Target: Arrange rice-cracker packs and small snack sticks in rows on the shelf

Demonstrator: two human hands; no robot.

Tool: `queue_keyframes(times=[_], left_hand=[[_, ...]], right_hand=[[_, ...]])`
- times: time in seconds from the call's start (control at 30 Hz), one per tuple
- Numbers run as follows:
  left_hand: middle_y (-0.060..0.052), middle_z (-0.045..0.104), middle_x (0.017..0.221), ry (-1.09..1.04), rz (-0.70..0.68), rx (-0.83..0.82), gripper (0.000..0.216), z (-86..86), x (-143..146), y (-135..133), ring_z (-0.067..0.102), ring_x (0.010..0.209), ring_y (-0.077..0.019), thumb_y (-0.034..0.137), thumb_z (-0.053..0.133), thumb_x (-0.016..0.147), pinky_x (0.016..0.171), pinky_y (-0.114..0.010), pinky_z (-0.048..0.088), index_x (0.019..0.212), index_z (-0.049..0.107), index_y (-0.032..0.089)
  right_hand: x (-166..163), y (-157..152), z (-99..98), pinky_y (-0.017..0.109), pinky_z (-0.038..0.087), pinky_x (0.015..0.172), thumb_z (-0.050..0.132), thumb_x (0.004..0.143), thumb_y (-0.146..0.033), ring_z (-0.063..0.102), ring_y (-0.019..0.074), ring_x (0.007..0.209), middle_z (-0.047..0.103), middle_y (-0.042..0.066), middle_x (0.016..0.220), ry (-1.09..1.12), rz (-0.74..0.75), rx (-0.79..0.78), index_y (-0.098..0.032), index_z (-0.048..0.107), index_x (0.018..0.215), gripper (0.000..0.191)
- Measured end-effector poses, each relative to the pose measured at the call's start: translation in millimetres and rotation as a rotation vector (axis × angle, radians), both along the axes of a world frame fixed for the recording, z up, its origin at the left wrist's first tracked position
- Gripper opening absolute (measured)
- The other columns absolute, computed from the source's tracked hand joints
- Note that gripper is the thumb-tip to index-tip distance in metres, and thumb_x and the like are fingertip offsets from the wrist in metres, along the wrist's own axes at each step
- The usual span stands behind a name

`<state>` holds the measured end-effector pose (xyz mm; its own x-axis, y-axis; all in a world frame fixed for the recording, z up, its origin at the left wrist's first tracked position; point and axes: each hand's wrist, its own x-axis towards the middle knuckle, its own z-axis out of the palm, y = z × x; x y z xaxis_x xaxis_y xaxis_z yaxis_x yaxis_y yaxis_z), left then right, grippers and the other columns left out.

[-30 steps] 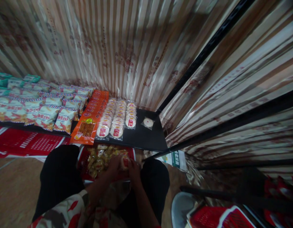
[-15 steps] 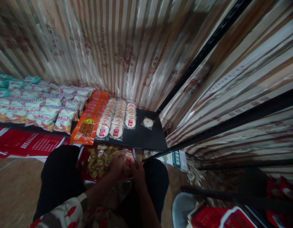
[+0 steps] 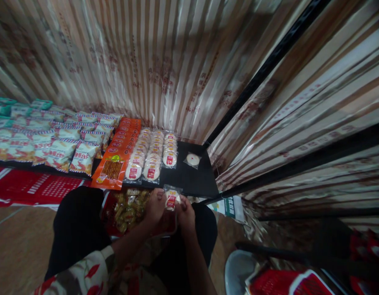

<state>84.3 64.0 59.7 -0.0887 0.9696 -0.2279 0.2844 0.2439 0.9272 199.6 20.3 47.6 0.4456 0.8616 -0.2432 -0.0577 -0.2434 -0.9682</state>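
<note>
A round white cracker in a clear packet with a red label point(image 3: 171, 200) is held up between my two hands. My left hand point(image 3: 155, 207) pinches its left edge and my right hand point(image 3: 186, 213) its right edge. Below them, between my knees, sits a red basket point(image 3: 172, 223) with gold-wrapped snacks point(image 3: 128, 211) in its left part. Just beyond, on a black shelf point(image 3: 189, 180), rows of similar packeted crackers point(image 3: 151, 172) overlap one another. One lone cracker packet point(image 3: 193, 159) lies flat near the shelf's right end.
Left of the crackers lie orange snack packs point(image 3: 115, 157), then several white snack bags point(image 3: 60, 149) and green bags point(image 3: 3, 106). A black metal post point(image 3: 253, 78) rises at the shelf's right. A red crate point(image 3: 54, 184) stands below the shelf, and a pale basin point(image 3: 238, 272) stands lower right.
Both hands have risen slightly out of the basket toward the shelf, bringing the cracker packet up to the shelf's front edge. The shelf rows look the same.
</note>
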Motion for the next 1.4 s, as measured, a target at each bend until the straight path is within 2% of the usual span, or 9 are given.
queue_keyframes(times=[0.1,0.27,0.47,0.7,0.87,0.97,1.23,1.4], left_hand=[[-0.001,0.058,0.078,0.149,-0.019,0.049,0.017,12.4,-2,6,0.056,0.072,-0.0128,0.018,0.051,0.076,0.073,-0.025,0.045,0.087,0.063,0.018],[-0.002,0.062,0.087,0.168,-0.02,0.04,0.027,22.9,1,10,0.058,0.076,-0.0126,0.014,0.048,0.077,0.079,-0.025,0.045,0.098,0.063,0.019],[-0.005,0.063,0.097,0.081,-0.039,0.06,0.028,23.6,6,15,0.059,0.091,-0.0148,0.01,0.045,0.076,0.085,-0.026,0.046,0.098,0.061,0.017],[-0.007,0.063,0.103,0.054,-0.045,0.075,0.033,21.1,15,25,0.059,0.097,-0.0161,0.009,0.045,0.074,0.093,-0.031,0.045,0.103,0.059,0.017],[-0.008,0.063,0.103,0.083,-0.031,0.126,0.032,20.2,21,32,0.057,0.102,-0.0176,0.006,0.046,0.071,0.097,-0.032,0.043,0.098,0.061,0.015],[-0.008,0.063,0.102,0.083,-0.052,0.158,0.03,22.1,23,36,0.057,0.101,-0.018,0.006,0.045,0.07,0.097,-0.033,0.043,0.094,0.061,0.015],[-0.01,0.06,0.115,0.055,-0.079,0.208,0.031,16.2,30,43,0.054,0.111,-0.0184,0.004,0.043,0.07,0.103,-0.034,0.039,0.093,0.061,0.015],[-0.014,0.054,0.128,0.082,-0.111,0.178,0.033,8.8,33,42,0.049,0.121,-0.0219,0.006,0.045,0.072,0.108,-0.038,0.035,0.101,0.061,0.012]], right_hand=[[0,7,8.8,0.032,0.055,0.072,0.064,0.066,-0.046,0.068,0.0226,0.083,0.072,0.008,0.093,0.025,-0.008,0.021,-0.017,0.058,0.105,0.048],[-1,19,17.0,0.032,0.055,0.069,0.064,0.068,-0.043,0.068,0.0221,0.08,0.073,0.008,0.09,0.035,-0.035,0.052,-0.017,0.057,0.105,0.046],[2,36,16.7,0.03,0.054,0.065,0.064,0.067,-0.044,0.067,0.0204,0.076,0.071,0.006,0.086,0.014,-0.057,0.054,-0.017,0.055,0.105,0.047],[10,54,13.9,0.031,0.054,0.07,0.063,0.067,-0.039,0.067,0.02,0.077,0.071,0.007,0.087,-0.039,-0.059,0.076,-0.016,0.057,0.106,0.046],[17,63,14.6,0.032,0.054,0.071,0.063,0.068,-0.039,0.067,0.0198,0.076,0.072,0.006,0.086,-0.064,-0.001,0.094,-0.017,0.06,0.101,0.04],[19,70,15.2,0.033,0.054,0.071,0.063,0.066,-0.039,0.067,0.0203,0.076,0.071,0.007,0.087,-0.068,-0.017,0.092,-0.017,0.06,0.1,0.04],[23,84,8.7,0.03,0.052,0.073,0.059,0.07,-0.035,0.064,0.0186,0.078,0.068,0.006,0.09,-0.268,-0.02,0.062,-0.018,0.066,0.102,0.037],[25,86,12.9,0.03,0.05,0.074,0.056,0.071,-0.033,0.061,0.0171,0.072,0.066,0.006,0.088,-0.5,-0.012,-0.001,-0.017,0.068,0.099,0.034]])
